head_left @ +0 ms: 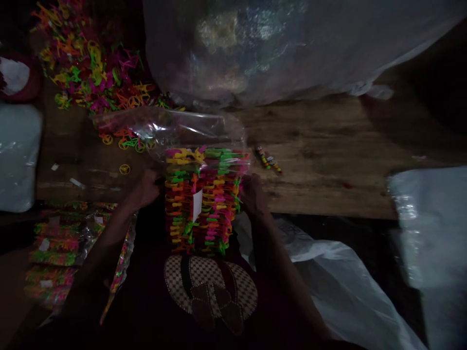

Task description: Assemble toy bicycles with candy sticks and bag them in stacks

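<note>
A clear plastic bag [215, 127] packed with rows of small bright plastic toys [219, 194] is in front of me, a white paper slip [197, 205] on its face. Its loose clear top spreads over the table's near part. My right hand [252, 195] is closed at the bag's right edge, its fingertips partly hidden. My left hand [146, 188] is closed just beside the left edge; darkness hides what its fingers hold. Below the bag, a checked pattern with two strap-like shapes [210, 282] shows on my dark clothing.
Loose coloured toys [91, 68] are heaped on the wooden table [328, 160] at the back left. A large filled plastic sack [255, 48] stands behind. Packed bags [54, 257] lie at lower left, white plastic sheeting [335, 272] at lower right. Two small figures [268, 159] lie right of the bag.
</note>
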{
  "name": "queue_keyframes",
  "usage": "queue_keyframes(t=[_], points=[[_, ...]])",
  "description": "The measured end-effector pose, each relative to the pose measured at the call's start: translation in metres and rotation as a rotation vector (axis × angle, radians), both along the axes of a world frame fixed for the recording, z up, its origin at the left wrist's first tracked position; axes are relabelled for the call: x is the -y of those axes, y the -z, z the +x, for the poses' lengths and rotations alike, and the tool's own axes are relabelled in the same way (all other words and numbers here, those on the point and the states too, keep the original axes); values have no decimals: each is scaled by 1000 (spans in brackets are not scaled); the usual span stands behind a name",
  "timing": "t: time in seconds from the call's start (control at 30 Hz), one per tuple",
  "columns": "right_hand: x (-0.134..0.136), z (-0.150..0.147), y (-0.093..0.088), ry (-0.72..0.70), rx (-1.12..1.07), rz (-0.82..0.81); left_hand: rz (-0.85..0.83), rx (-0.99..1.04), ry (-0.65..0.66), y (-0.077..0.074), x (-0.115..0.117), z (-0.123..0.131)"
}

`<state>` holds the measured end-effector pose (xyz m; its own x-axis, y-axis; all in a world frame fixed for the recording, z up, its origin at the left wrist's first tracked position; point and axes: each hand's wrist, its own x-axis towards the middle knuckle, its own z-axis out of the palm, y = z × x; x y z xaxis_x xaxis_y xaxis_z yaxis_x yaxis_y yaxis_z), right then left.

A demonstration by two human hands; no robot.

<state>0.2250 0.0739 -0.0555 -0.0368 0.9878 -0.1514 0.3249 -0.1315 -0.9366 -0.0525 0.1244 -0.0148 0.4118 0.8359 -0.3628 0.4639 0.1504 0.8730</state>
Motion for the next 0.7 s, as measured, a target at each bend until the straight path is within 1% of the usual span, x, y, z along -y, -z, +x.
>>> queue_keyframes(t=[0.07,0.1,0.13,0.2,0.27,0.37,0.43,0.5,0.57,0.63,0.7], points=[[9,6,-6,-28,-20,-41,-59,-19,85,-2,9,-6],[13,8,-9,-36,-27,-68,-86,-23,108,0,13,-8],[16,9,-13,-37,-33,-98,-101,-33,103,2,16,-8],[16,9,-18,-18,-30,-142,-75,-65,22,8,19,-4],[12,8,-21,-10,24,-126,25,-93,-127,14,18,1],[8,2,-21,-45,205,-13,170,-60,-319,20,12,10],[9,-2,-19,-70,284,63,242,3,-405,25,5,15],[11,-6,-17,-56,285,129,291,80,-425,30,-2,19],[12,-8,-16,-3,243,189,295,166,-392,36,-10,23],[13,-8,-15,66,195,202,252,243,-361,42,-15,27],[13,-5,-12,111,163,165,185,272,-376,45,-17,31]])
